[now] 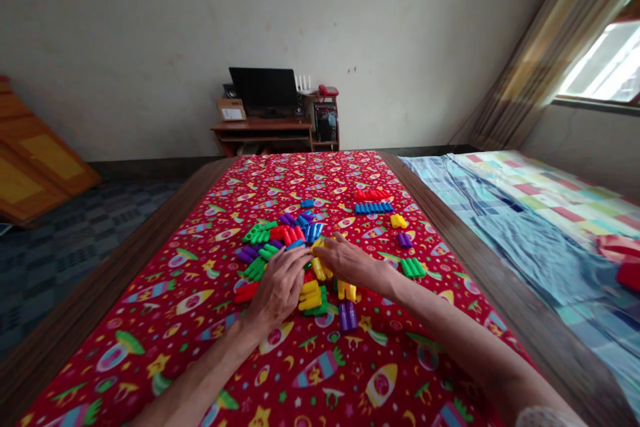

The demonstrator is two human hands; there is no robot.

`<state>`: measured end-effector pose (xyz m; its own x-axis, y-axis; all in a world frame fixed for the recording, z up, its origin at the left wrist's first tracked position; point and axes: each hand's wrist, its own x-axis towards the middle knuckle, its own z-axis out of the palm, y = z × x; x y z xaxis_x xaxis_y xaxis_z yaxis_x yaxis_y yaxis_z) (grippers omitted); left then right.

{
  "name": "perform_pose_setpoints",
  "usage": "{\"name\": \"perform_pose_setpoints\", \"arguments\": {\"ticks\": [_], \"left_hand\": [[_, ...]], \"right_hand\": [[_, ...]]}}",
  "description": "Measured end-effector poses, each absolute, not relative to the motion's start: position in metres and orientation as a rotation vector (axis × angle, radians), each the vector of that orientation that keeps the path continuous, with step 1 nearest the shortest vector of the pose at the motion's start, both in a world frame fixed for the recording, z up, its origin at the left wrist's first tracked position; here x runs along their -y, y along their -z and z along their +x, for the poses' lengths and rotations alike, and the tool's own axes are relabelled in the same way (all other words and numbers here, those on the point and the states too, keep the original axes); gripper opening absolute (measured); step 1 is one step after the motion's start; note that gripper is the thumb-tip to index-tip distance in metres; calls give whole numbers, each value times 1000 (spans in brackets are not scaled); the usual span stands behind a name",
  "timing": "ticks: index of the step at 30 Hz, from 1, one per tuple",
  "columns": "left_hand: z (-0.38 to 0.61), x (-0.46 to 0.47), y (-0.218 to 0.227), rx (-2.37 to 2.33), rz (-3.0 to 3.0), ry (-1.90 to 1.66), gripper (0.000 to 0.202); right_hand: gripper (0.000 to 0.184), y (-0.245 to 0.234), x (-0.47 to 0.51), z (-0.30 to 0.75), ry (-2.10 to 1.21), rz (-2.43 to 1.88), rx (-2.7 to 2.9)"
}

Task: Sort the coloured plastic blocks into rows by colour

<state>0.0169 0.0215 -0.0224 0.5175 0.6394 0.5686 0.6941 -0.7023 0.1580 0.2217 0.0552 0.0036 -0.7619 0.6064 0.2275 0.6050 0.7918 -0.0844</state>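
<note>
A loose heap of plastic tube-shaped building blocks lies on the red patterned cloth [320, 367]. My left hand [283, 280] rests over the middle of the heap, fingers stretched forward and fingertips among the blocks; I see nothing held in it. My right hand [347, 259] reaches in from the right, its fingers closed at a yellow block [323, 270] and partly covering it. Around my hands are green blocks [259, 233], red blocks [294, 235], blue blocks [313, 232] and another yellow block [310, 295]. Nearer me lies a purple block [347, 315].
On the right of the cloth lie a red row [371, 194], a blue row [374, 208], and separate yellow [399, 221], purple [405, 240] and green blocks [413, 267]. A bed [540, 233] adjoins the table's right side. A desk with a monitor [265, 90] stands by the wall.
</note>
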Motion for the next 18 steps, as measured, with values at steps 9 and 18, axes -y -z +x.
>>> {"name": "perform_pose_setpoints", "arguments": {"ticks": [9,18], "left_hand": [[21,-17,17,1289,-2555,910,22],[16,-25,21,1275,-2519,1001,27]], "right_hand": [[41,-5,-56,224,-385,-955,2312],[25,-6,-74,248,-359,-1126,2509]]}}
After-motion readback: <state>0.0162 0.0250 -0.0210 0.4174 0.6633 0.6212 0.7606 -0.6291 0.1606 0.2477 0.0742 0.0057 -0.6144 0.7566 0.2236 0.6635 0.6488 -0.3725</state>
